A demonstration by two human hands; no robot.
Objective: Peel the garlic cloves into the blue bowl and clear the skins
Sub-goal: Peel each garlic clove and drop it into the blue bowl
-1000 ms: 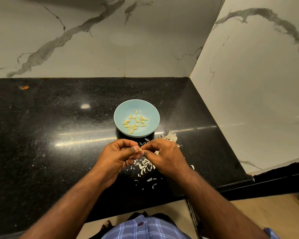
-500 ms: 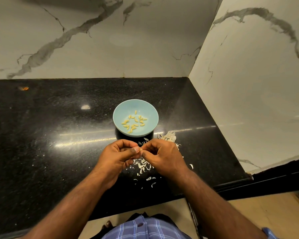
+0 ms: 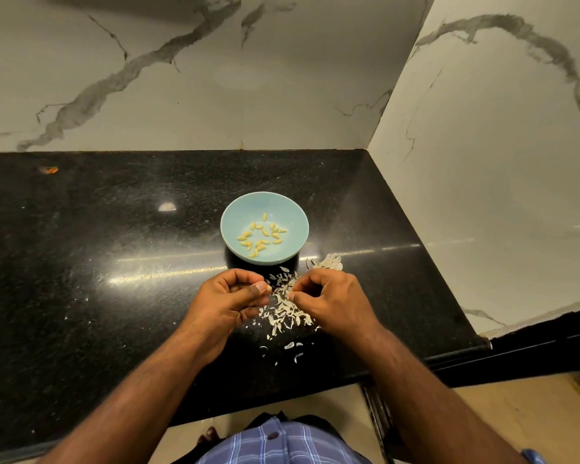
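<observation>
Two white grey-veined marble walls (image 3: 315, 78) are seen meeting behind a speckled black granite countertop (image 3: 98, 262). Just beyond the hands, a round pale-blue ceramic bowl (image 3: 235, 212) holds small yellowish peeled garlic cloves (image 3: 260, 236). White papery garlic skins (image 3: 287, 311) are scattered between and below the hands. Left hand (image 3: 230, 301) is pinched on a small clove (image 3: 268, 288); right hand (image 3: 332, 299) is curled, contents cannot be told.
</observation>
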